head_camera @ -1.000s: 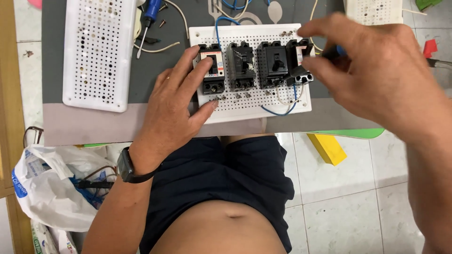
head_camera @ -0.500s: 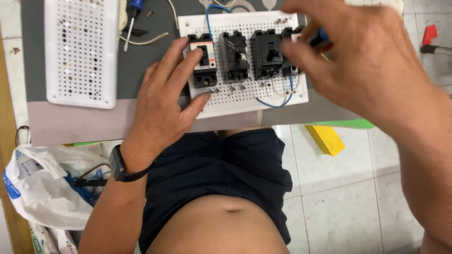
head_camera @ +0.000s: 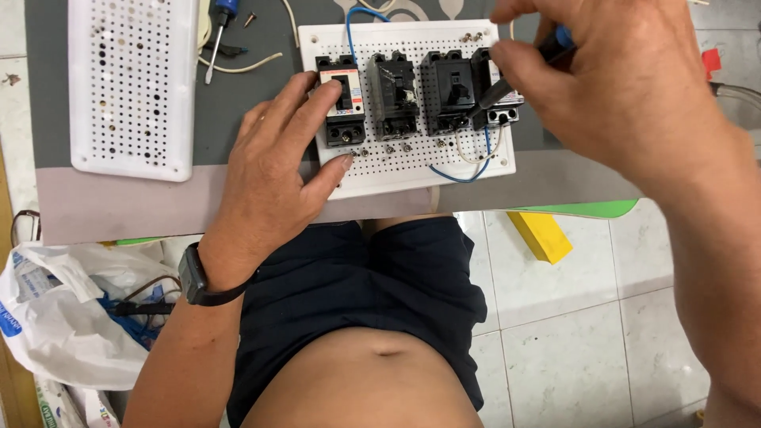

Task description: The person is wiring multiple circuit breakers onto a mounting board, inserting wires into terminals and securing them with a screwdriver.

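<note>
Right now my right hand (head_camera: 634, 87) is clenched around a blue-handled screwdriver (head_camera: 507, 79), and its shaft slants down and to the left from my fingers so that the tip meets the rightmost circuit breaker (head_camera: 495, 95). That breaker lies just below and left of the grip, with the tool's long axis running diagonally toward it, so the right hand is plainly the nearer one. My left hand (head_camera: 277, 166) lies flat and released, fingers spread, on the left edge of the white perforated board (head_camera: 412, 162); it grasps nothing, the fingertips touching the leftmost breaker (head_camera: 342, 99). I count four breakers in a row on that board, with two dark ones between the end pair, and a blue wire (head_camera: 460, 173) looping beneath them. One second perforated board (head_camera: 131, 83) sits well apart to the left on the grey counter (head_camera: 119, 202), with one more screwdriver (head_camera: 218, 36) lying between the two boards.
</note>
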